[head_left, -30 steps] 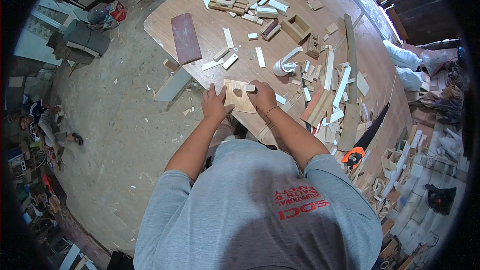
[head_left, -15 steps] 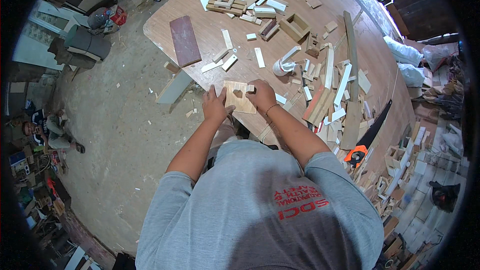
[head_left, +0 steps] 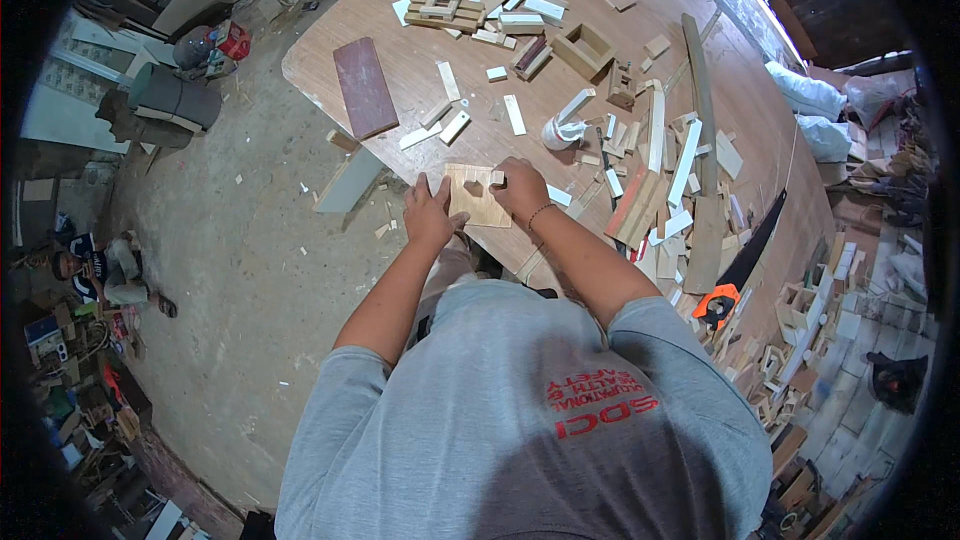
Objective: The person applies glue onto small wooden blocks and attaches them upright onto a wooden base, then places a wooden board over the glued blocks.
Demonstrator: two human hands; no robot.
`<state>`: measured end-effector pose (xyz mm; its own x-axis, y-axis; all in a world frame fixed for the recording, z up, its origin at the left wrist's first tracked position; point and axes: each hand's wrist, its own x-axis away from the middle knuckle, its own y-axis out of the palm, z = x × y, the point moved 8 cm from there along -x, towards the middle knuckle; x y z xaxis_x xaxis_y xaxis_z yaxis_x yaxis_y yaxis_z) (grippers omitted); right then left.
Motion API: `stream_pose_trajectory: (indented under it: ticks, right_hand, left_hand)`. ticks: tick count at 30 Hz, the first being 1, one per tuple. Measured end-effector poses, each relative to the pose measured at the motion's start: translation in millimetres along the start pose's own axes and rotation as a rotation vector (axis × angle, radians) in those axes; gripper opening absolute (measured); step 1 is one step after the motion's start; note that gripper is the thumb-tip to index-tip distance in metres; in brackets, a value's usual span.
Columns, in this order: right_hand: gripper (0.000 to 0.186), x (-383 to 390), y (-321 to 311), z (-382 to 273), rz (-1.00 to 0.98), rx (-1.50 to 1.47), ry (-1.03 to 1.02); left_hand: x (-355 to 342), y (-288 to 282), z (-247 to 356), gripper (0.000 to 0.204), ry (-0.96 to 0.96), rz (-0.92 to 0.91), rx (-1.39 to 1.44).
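A small pale wooden board (head_left: pixel 482 212) lies at the near edge of the table, with a dark notch or hole and a little block near its upper part. My left hand (head_left: pixel 430 214) grips the board's left side, its thumb over the lower left edge. At the upper right corner, my right hand (head_left: pixel 523 192) pinches the small wooden block (head_left: pixel 497 178) against the board. Fingers of the right hand hide part of the block and the board's right edge.
White and bare wood strips lie beyond my hands. A dark red board (head_left: pixel 366 88), a white-wrapped container (head_left: pixel 562 133), an open wooden box (head_left: pixel 583 52) and a handsaw with an orange handle (head_left: pixel 716 307) are on the table (head_left: pixel 425 60). A person (head_left: pixel 100 270) sits at far left.
Both hands keep nearly the same hold on the board and block. The whole view has shifted slightly, so the table and its pieces sit a little further left.
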<state>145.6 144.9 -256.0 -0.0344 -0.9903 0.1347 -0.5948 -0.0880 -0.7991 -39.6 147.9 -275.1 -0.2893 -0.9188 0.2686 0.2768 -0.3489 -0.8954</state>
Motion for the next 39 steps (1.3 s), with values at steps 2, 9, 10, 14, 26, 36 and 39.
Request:
stream_pose_trajectory:
  ticks: [2, 9, 10, 14, 26, 36, 39]
  right_hand:
    - [0.019, 0, 0, 0, 0.009, -0.012, -0.005]
    - [0.018, -2, 5, 2, -0.011, 0.004, -0.035]
    - [0.018, -2, 5, 3, -0.012, 0.004, -0.034]
    - [0.019, -2, 4, 2, 0.003, 0.006, -0.032]
    - [0.03, 3, 3, 6, 0.018, -0.032, -0.015]
    - [0.049, 44, -41, 30, 0.311, -0.146, -0.007]
    - [0.046, 58, -61, 53, 0.439, -0.131, 0.112]
  left_hand:
    - [0, 0, 0, 0.085, -0.005, -0.007, 0.004]
    - [0, 1, 0, 0.082, 0.0, -0.014, -0.008]
    - [0, 0, 1, 0.084, 0.0, -0.014, -0.013]
    - [0, 1, 0, 0.085, -0.008, -0.018, -0.011]
    - [2, -4, 6, 0.083, -0.039, -0.058, -0.025]
    - [19, 9, 13, 0.087, -0.026, 0.004, 0.09]
    - [24, 13, 17, 0.087, 0.011, 0.002, 0.162]
